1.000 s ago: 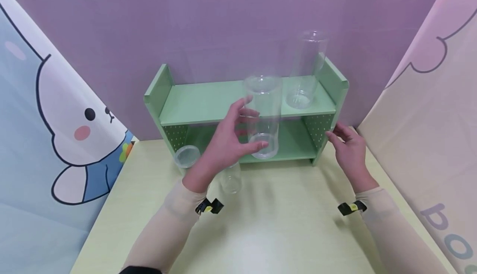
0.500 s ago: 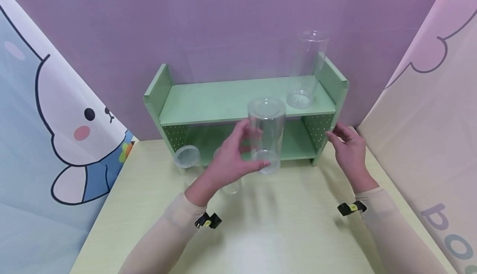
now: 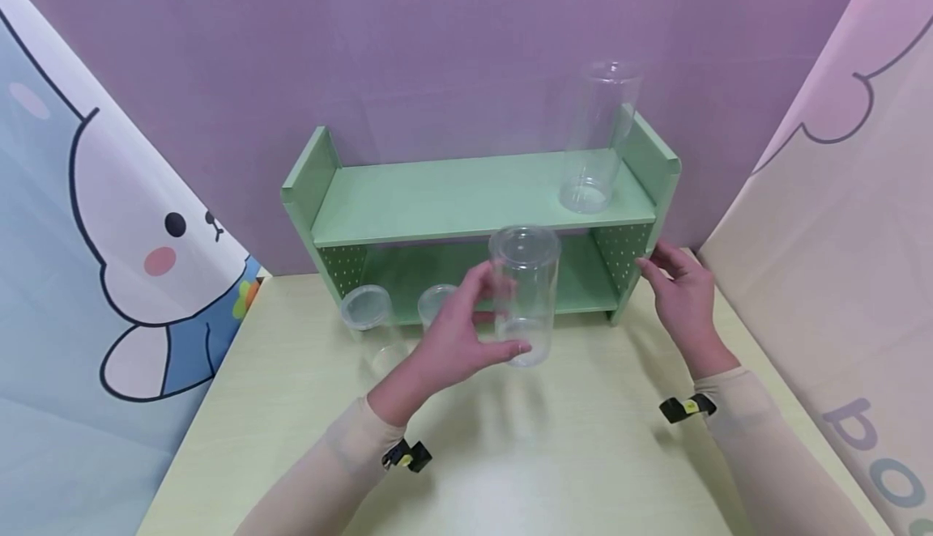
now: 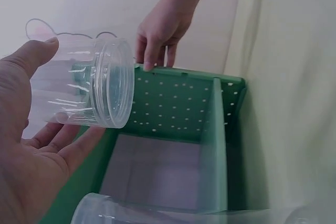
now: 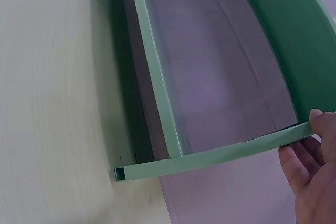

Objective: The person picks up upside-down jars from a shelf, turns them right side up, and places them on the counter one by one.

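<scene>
My left hand [image 3: 462, 329] grips a tall clear plastic jar [image 3: 526, 297] from its left side, thumb in front and fingers behind. The jar is upright in front of the lower compartment of a small green shelf [image 3: 408, 200]; in the left wrist view, the held jar [image 4: 79, 85] has a ridged round end. At the shelf's right side panel [image 5: 231, 152], my right hand [image 3: 683, 301] pinches the edge between thumb and fingers. A taller clear jar [image 3: 594, 139] stands on the right of the upper board.
Two more clear jars stand on the table before the shelf's left half: one jar [image 3: 367, 309] with a whitish top, the other jar [image 3: 436, 301] partly behind my left hand. A purple backdrop [image 3: 466, 50] and printed side cloths [image 3: 146, 236] enclose the pale table [image 3: 510, 455].
My left hand has lowered the jar and brought it nearer, from in front of the upper board to in front of the lower compartment. The right hand has stayed at the side panel.
</scene>
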Available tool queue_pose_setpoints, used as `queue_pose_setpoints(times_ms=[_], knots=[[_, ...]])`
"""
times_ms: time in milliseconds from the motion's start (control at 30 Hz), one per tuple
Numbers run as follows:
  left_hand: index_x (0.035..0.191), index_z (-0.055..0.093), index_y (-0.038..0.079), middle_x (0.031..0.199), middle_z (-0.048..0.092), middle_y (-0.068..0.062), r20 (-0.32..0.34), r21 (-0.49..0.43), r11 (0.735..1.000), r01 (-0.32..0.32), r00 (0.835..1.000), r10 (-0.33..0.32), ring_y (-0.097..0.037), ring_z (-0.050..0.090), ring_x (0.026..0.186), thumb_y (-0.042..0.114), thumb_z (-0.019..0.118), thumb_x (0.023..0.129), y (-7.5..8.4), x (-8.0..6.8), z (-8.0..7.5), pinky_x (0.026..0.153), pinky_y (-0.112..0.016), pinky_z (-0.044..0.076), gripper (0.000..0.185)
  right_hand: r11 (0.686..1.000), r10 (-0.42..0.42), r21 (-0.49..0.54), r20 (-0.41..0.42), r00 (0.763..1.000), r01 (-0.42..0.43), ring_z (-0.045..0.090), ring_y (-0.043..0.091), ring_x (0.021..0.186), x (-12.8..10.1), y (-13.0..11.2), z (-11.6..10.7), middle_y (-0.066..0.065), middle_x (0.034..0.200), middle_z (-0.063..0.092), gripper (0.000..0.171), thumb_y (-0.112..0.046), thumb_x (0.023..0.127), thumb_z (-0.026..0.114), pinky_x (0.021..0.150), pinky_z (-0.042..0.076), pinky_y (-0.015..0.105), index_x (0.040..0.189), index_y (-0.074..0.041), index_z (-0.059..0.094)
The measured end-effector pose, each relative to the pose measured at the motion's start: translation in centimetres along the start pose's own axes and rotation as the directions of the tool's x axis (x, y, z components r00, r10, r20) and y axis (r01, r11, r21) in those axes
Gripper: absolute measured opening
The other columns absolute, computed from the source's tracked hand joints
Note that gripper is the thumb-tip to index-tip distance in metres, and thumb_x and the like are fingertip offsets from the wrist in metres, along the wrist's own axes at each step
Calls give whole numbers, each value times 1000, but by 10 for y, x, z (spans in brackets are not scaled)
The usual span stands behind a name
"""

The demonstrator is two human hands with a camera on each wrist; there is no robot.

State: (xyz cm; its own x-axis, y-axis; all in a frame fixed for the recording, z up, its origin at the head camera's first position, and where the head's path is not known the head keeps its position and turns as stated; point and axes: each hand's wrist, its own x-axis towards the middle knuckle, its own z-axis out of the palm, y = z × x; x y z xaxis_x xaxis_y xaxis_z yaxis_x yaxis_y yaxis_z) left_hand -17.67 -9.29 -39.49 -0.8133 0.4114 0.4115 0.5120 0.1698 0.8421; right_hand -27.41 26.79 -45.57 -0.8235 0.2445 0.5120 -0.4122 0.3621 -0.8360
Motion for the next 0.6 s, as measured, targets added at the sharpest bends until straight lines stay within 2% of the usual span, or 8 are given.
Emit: queue_pose_setpoints(times_ms=[233,400,600], knots=[[162,40,27,145,62,-1,10,-20,1000,-7,1000,8,-20,63,134,8,100,82,-12,-8,6,105,-39,61,102,1000,11,-5,1,1000,-11,70,-10,100,-1,-3,0,29,122,75,32,5,102,76,87,57,10,133,7,75],[158,43,25,147,62,-2,21,-34,999,-4,1000,4,-21,63,134,11,99,83,-19,-13,10,107,-40,60,95,1000,10,-17,1,1000,-10,69,-10,99,-2,-8,0,33,122,74,31,5,102,75,87,57,9,133,8,74],[153,45,25,145,62,-1,39,-36,999,6,999,-4,-19,62,135,13,99,84,-26,-18,14,107,-37,60,89,999,15,-28,-1,1000,-15,69,-11,99,0,-1,-1,30,122,75,32,3,102,77,86,56,8,133,5,75]])
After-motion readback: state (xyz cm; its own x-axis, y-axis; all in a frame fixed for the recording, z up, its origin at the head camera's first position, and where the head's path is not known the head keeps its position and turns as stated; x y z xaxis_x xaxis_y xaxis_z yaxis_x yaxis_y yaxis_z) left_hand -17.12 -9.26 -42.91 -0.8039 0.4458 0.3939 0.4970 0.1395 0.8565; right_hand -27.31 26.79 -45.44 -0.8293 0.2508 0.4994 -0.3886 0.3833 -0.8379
